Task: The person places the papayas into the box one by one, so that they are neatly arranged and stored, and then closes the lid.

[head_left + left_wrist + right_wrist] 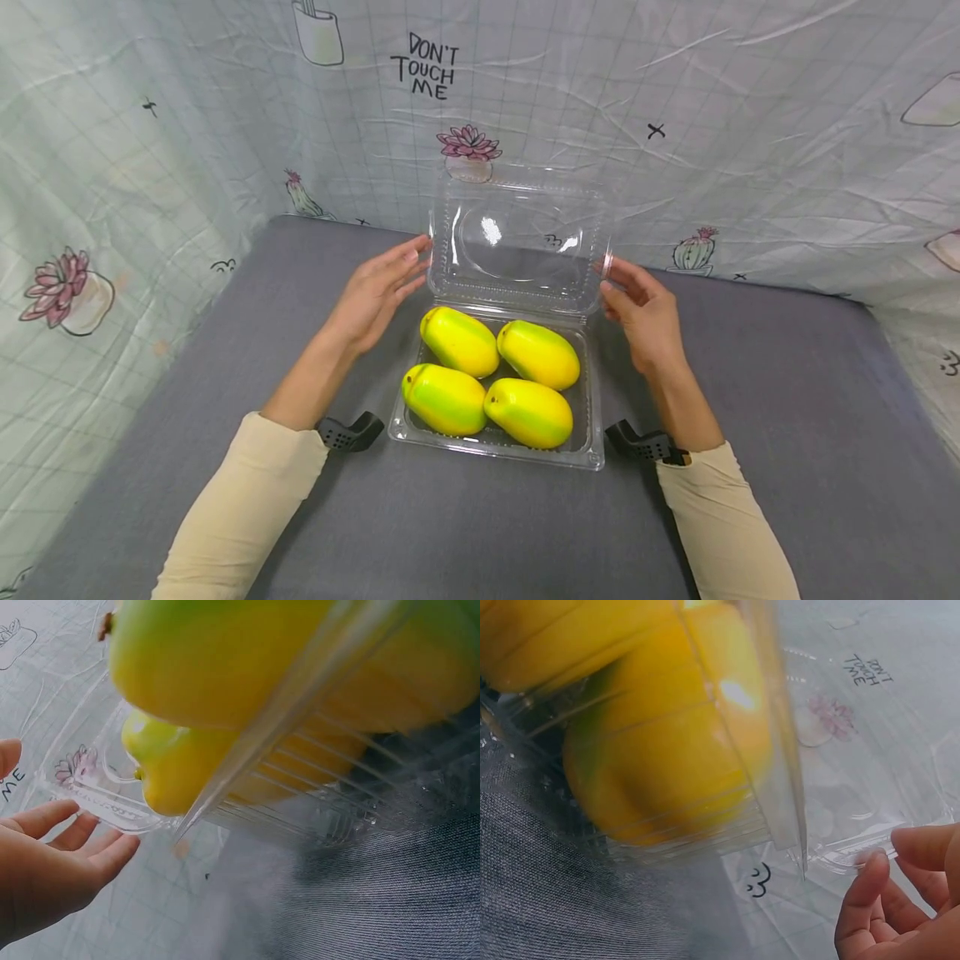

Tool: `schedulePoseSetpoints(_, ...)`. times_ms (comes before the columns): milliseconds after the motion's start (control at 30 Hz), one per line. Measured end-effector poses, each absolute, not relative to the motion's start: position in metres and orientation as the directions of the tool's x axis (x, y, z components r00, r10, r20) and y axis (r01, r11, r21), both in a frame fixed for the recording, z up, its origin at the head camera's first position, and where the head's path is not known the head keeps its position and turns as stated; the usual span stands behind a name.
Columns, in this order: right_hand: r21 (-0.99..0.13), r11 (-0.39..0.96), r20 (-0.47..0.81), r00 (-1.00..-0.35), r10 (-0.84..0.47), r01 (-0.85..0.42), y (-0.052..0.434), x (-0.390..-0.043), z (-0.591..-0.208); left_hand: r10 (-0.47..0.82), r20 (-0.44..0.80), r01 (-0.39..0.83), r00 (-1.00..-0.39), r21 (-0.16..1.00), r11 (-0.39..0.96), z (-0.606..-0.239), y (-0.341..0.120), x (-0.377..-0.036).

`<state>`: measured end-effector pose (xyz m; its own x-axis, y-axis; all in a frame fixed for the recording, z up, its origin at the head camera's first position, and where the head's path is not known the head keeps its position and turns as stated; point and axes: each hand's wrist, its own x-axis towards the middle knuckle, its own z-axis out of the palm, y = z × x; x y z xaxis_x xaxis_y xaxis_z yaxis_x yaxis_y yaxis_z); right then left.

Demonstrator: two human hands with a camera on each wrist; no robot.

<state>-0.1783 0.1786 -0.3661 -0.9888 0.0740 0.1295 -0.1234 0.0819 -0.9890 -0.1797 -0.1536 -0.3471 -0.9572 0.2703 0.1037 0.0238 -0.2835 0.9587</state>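
A clear plastic clamshell box [592,454] sits on the grey table with several yellow-green mangoes [460,340] in its tray. Its lid [517,242] stands open and upright at the back. My left hand [375,292] has straight fingers, their tips against the lid's left edge. My right hand [637,308] is at the lid's right edge, fingers loosely bent and a fingertip on the rim. The left wrist view shows the left hand [52,862] beside the lid's rim [97,799], with mangoes [262,660] close above. The right wrist view shows the right hand [900,900] touching the lid's corner [847,855] next to a mango [667,765].
A grey cloth [787,417] covers the table. A wrinkled white grid-pattern sheet [675,100] with cactus drawings and the words "DON'T TOUCH ME" hangs behind and at both sides. Black camera mounts [348,433] sit at both wrists beside the box.
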Motion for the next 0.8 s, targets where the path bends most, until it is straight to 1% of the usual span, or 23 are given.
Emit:
schedulePoseSetpoints(200, -0.985, 0.021, 0.173, -0.985, 0.018, -0.173, 0.178, -0.175, -0.363, 0.266, 0.108, 0.044, -0.958, 0.971, -0.234, -0.344, -0.154, -0.176)
schedulePoseSetpoints(400, -0.976, 0.020, 0.216, -0.976, -0.024, -0.216, 0.178, -0.170, -0.361, 0.271, 0.125, 0.067, -0.955, 0.975, -0.213, -0.339, -0.155, -0.170)
schedulePoseSetpoints(667, -0.955, 0.097, 0.277, -0.960, -0.049, -0.281, 0.177, -0.167, -0.354, 0.278, 0.153, 0.099, -0.948, 0.975, -0.199, -0.336, -0.158, -0.166)
schedulePoseSetpoints(800, -0.947, 0.126, 0.290, -0.955, -0.059, -0.295, 0.177, -0.165, -0.353, 0.274, 0.162, 0.103, -0.948, 0.971, -0.217, -0.335, -0.159, -0.163)
